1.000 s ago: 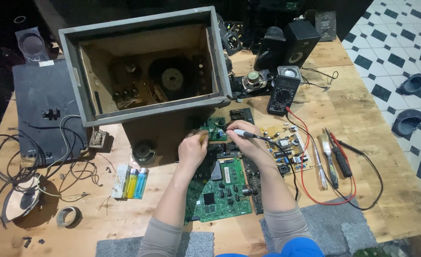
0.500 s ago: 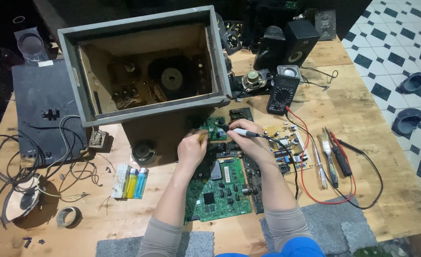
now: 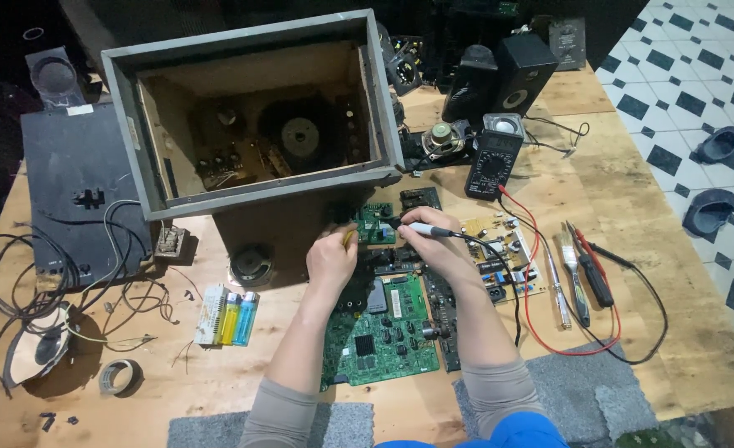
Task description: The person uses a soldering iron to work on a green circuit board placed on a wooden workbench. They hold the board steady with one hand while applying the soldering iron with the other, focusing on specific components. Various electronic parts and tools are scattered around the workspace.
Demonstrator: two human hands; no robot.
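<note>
Both hands (image 3: 383,249) slightly nearer small board (image 3: 375,222).

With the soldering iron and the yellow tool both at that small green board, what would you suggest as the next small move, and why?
Probably lower the tip of the soldering iron onto the small green board. The right hand holds the iron with its tip at the board's right edge, and the left hand holds a thin yellow tool at its lower left corner. Whether the tip already touches cannot be told.

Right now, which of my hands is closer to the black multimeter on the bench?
Right. Your right hand, holding a pen-like tool, sits just below and left of the multimeter. Your left hand is farther left, over the green circuit board.
</note>
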